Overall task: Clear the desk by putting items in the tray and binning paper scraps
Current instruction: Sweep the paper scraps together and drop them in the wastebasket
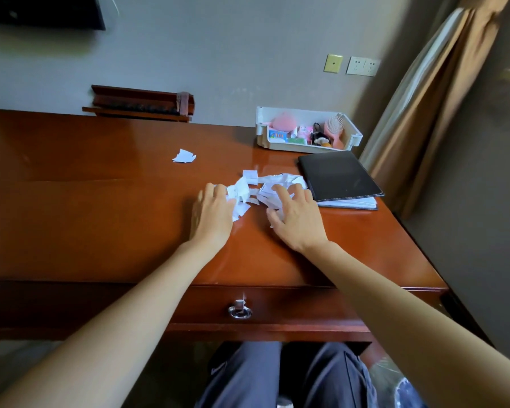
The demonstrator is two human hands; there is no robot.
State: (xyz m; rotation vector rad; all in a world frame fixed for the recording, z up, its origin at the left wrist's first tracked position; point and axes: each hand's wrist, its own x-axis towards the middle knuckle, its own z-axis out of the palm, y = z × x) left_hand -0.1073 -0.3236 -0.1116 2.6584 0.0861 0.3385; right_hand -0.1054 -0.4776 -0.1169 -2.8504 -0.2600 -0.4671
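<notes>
A heap of white paper scraps (255, 187) lies on the brown desk (100, 219), right of the middle. My left hand (212, 213) rests flat against the heap's left side, fingers touching the scraps. My right hand (296, 216) lies on the heap's right part with spread, slightly bent fingers over the scraps. One more scrap (184, 156) lies apart, farther back and to the left. The white tray (264, 134) stands at the back right and holds a pink hairbrush (334, 128) and several small items.
A black folder (337, 175) lies just right of the heap, near the desk's right edge. A wooden rack (139, 103) stands at the back by the wall. A drawer with a metal ring pull (240, 311) is below the front edge. A plastic-lined bin (395, 384) shows at bottom right.
</notes>
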